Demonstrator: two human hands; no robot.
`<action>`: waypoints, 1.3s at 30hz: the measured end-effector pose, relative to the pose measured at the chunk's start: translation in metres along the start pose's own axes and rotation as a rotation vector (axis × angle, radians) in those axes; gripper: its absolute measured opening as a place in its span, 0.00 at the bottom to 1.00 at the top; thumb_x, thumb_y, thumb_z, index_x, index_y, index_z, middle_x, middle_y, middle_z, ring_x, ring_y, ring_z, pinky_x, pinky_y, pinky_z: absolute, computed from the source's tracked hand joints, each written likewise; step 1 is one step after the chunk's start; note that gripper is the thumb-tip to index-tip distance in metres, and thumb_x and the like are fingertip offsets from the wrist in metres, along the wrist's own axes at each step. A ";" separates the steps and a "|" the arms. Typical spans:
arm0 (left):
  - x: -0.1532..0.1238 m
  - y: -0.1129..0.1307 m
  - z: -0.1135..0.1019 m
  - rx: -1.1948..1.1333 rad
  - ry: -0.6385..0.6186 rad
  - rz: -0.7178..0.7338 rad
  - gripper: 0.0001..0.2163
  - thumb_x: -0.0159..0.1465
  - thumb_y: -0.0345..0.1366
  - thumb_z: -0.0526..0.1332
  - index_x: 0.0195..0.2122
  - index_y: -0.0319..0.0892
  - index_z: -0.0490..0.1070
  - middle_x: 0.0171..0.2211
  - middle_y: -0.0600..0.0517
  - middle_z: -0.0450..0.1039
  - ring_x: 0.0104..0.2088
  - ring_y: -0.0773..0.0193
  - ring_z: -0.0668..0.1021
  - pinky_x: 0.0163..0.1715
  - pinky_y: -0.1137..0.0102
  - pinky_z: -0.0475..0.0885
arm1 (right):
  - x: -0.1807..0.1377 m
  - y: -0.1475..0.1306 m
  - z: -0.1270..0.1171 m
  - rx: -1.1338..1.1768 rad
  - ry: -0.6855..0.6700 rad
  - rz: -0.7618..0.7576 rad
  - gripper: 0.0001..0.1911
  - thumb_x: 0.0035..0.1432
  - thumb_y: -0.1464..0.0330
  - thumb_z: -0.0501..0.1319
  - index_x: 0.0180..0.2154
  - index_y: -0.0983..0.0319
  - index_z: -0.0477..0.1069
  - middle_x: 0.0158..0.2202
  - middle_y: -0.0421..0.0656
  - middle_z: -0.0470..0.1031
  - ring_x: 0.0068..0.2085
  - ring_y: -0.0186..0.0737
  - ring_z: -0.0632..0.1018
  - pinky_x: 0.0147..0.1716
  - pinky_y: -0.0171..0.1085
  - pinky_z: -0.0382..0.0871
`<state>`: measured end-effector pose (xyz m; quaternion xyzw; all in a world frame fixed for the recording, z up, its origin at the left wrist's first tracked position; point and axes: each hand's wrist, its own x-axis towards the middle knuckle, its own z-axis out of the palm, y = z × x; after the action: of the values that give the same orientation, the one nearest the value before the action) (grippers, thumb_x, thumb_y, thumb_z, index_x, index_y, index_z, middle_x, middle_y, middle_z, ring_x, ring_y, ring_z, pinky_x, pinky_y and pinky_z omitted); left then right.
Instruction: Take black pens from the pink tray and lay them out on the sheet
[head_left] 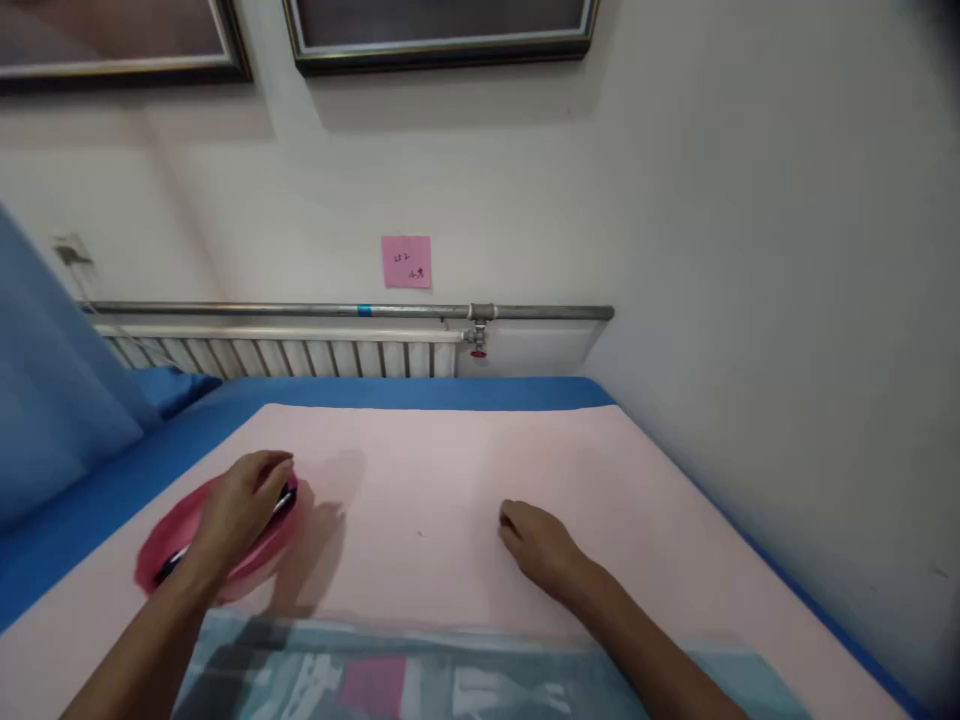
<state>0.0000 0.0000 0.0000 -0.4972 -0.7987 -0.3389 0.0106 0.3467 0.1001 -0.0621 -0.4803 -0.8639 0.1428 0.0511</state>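
My left hand (244, 500) reaches over a pink oval basket (176, 515) at the left. Its fingers are bent and close together above the basket's inside; what they hold, if anything, is hidden. A dark, shiny slim object (283, 502) lies in the basket just below those fingers. Another dark and silvery piece (169, 565) shows near the basket's front, partly behind my wrist. My right hand (540, 545) is curled into a loose fist over the pink sheet (420, 470), right of the middle, with nothing showing in it.
Along the near edge lies a clear bluish plastic sheet or bag (300, 680) with pink and white patches. Blue covering (420, 393) borders the pink sheet. Behind stand a radiator (300, 355), a pipe with a valve (478, 335) and a wall with a pink note (406, 262). A blue curtain (52, 400) hangs left.
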 end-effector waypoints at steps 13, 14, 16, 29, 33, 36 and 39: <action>-0.028 0.124 0.109 -0.446 -0.427 0.151 0.10 0.56 0.37 0.52 0.31 0.41 0.70 0.28 0.52 0.73 0.30 0.65 0.73 0.30 0.72 0.65 | 0.028 -0.052 0.026 -0.195 0.098 0.079 0.15 0.59 0.74 0.45 0.39 0.65 0.68 0.37 0.50 0.74 0.37 0.45 0.76 0.32 0.38 0.63; -0.030 0.120 0.116 -0.447 -0.420 0.124 0.10 0.56 0.37 0.51 0.31 0.41 0.70 0.27 0.52 0.73 0.29 0.66 0.73 0.30 0.72 0.65 | 0.027 -0.050 0.026 -0.192 0.111 0.060 0.14 0.59 0.72 0.45 0.39 0.64 0.68 0.36 0.49 0.74 0.37 0.44 0.75 0.32 0.37 0.63; -0.033 0.109 0.130 -0.442 -0.433 0.082 0.11 0.57 0.38 0.50 0.32 0.41 0.69 0.25 0.53 0.71 0.27 0.66 0.72 0.28 0.73 0.64 | 0.026 -0.045 0.027 -0.179 0.134 0.034 0.12 0.59 0.70 0.47 0.37 0.62 0.67 0.36 0.46 0.74 0.36 0.42 0.75 0.32 0.36 0.62; -0.033 0.095 0.151 -0.145 -0.674 0.223 0.11 0.57 0.35 0.51 0.33 0.41 0.71 0.33 0.48 0.76 0.33 0.62 0.75 0.31 0.71 0.63 | 0.033 -0.028 0.027 -0.042 0.108 -0.012 0.09 0.58 0.69 0.48 0.31 0.62 0.65 0.32 0.44 0.73 0.31 0.38 0.72 0.27 0.34 0.53; -0.031 0.095 0.149 -0.137 -0.686 0.210 0.12 0.56 0.36 0.52 0.35 0.41 0.72 0.34 0.48 0.77 0.34 0.61 0.76 0.32 0.71 0.64 | 0.035 -0.027 0.026 -0.012 0.096 -0.022 0.10 0.58 0.68 0.48 0.29 0.62 0.65 0.31 0.44 0.73 0.31 0.38 0.71 0.27 0.34 0.52; -0.032 0.095 0.145 -0.139 -0.675 0.213 0.12 0.56 0.36 0.52 0.35 0.41 0.72 0.34 0.47 0.76 0.33 0.62 0.75 0.31 0.71 0.64 | 0.035 -0.027 0.025 0.010 0.103 -0.024 0.10 0.57 0.68 0.47 0.27 0.62 0.63 0.29 0.44 0.72 0.29 0.37 0.70 0.26 0.34 0.51; -0.033 0.094 0.141 -0.139 -0.647 0.207 0.11 0.57 0.35 0.51 0.33 0.41 0.72 0.32 0.48 0.76 0.31 0.62 0.75 0.29 0.72 0.63 | 0.035 -0.028 0.023 0.061 0.106 -0.015 0.11 0.58 0.67 0.47 0.25 0.62 0.61 0.27 0.43 0.71 0.27 0.36 0.69 0.25 0.34 0.51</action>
<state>0.1374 0.0779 -0.0708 -0.6567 -0.6811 -0.2143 -0.2427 0.2995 0.1114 -0.0774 -0.4788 -0.8588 0.1431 0.1127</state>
